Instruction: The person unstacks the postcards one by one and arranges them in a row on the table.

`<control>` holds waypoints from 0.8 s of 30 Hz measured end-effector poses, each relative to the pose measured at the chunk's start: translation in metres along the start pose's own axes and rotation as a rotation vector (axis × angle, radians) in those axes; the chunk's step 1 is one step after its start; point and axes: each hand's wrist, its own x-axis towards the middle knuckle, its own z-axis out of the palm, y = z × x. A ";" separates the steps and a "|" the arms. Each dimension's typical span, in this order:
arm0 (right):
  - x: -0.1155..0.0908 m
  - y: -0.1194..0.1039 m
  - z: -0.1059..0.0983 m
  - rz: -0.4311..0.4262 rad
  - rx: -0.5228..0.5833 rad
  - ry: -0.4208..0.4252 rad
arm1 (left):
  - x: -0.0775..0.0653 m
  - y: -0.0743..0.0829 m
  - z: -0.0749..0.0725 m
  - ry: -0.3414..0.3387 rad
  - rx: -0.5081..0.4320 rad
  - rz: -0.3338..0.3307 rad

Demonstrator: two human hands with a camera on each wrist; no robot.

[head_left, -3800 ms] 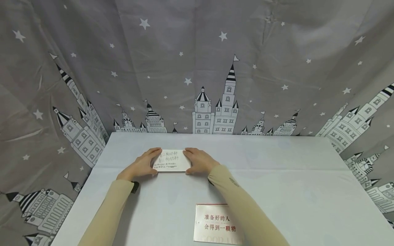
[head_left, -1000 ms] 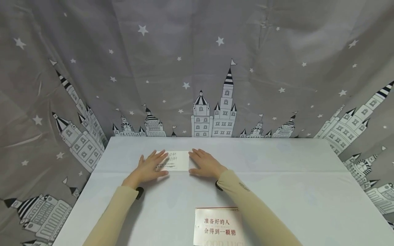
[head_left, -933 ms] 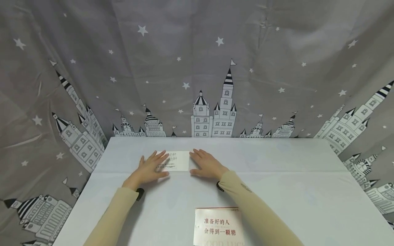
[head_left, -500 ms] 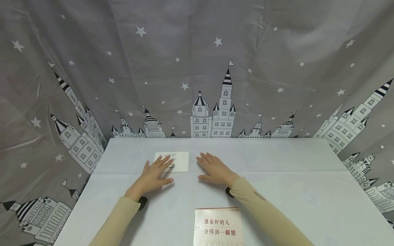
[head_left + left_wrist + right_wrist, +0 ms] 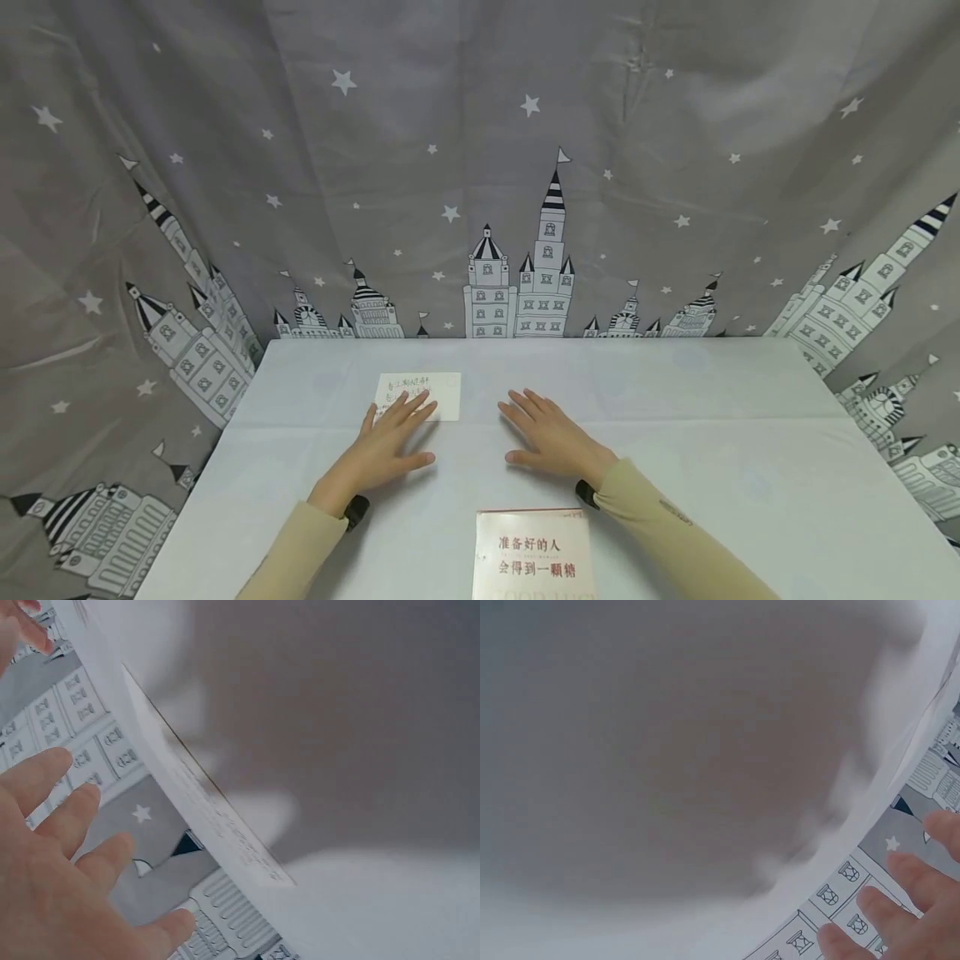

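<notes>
Empty grip apart, a left hand (image 5: 382,450) hovers over the near edge of a handwritten card (image 5: 416,384), flat at far left on the tabletop (image 5: 720,475); the right hand (image 5: 555,440), fingers likewise apart, hangs right of it. Placing looks finished; the next move likely calls for drawing clear.

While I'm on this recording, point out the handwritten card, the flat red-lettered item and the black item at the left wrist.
Handwritten card (image 5: 417,382): head view, upper middle of its written face.
Red-lettered item (image 5: 534,556): head view, between its two large red lines.
Black item (image 5: 357,511): head view, its visible side.
</notes>
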 end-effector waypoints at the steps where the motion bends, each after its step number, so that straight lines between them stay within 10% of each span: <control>1: -0.004 0.000 0.000 0.000 0.005 0.004 | -0.001 0.002 0.000 -0.002 -0.007 0.006; 24: -0.078 -0.002 0.005 0.061 -0.021 0.064 | -0.023 0.047 0.018 -0.019 -0.052 0.100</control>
